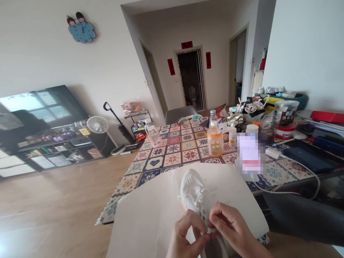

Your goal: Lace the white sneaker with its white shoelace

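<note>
A white sneaker (191, 182) lies on a large sheet of white paper (145, 215), its toe pointing away from me. White shoelace (199, 199) crosses its front, with loose loops sticking out near the toe end. My left hand (188, 233) is at the ankle end of the lacing, thumb and forefinger pinched on the white lace. Close beside it on the right, my right hand (228, 224) has its fingers closed at the same upper stretch of lace. The hands partly cover the shoe's opening and heel.
A patterned tablecloth (163, 160) covers the table. Beyond the paper stand an orange drink bottle (215, 141) and a clear bottle (153, 134). A blurred lit screen (250, 154) with a white cable (290, 192) stands at right, near a dark tablet-like object (309, 156) and cluttered containers.
</note>
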The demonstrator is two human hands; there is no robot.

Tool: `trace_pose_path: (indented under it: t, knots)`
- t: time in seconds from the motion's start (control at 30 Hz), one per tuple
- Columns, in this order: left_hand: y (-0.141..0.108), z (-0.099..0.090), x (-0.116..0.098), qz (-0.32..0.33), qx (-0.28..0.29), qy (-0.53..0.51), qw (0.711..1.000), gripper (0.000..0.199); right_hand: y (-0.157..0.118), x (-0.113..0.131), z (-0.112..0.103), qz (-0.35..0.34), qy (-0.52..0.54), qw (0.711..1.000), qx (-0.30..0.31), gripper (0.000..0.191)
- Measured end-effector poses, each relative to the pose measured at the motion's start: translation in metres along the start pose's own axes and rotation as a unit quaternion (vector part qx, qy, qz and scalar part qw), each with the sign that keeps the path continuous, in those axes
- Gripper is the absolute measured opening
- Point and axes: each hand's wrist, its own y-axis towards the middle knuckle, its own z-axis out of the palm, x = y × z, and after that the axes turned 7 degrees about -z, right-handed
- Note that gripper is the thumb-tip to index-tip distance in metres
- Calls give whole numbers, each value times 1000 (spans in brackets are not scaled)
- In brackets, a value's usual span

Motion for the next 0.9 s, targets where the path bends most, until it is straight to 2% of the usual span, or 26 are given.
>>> trace_pose_path:
  t: [0.17, 0.27, 0.37, 0.5, 0.6, 0.73, 0.9]
  knots:
    - [0, -1, 2, -3, -23, -18, 1000, 26, 2, 7, -3, -30, -41, 998, 37, 33]
    - [1, 0, 0, 1, -17, -22, 1000, 28, 2, 13, -4, -53, -55, 996, 47, 30]
    - [2, 3, -2, 6, -12, -13, 1000, 29, 1, 10, -1, -18, -37, 999, 34, 27]
    - [1, 4, -2, 14, -12, -7, 1000, 32, 0, 0, 4, 29, 17, 999, -12, 25]
    - [0, 3, 1, 21, -31, -12, 999, 29, 3, 6, 1, -17, -37, 999, 12, 5]
    - [0, -1, 5, 19, -50, 3, 999, 22, 6, 24, -7, -50, -113, 989, 85, 23]
    - [3, -1, 2, 90, -59, 32, 994, 10, 6, 20, -6, -68, -154, 983, 75, 12]
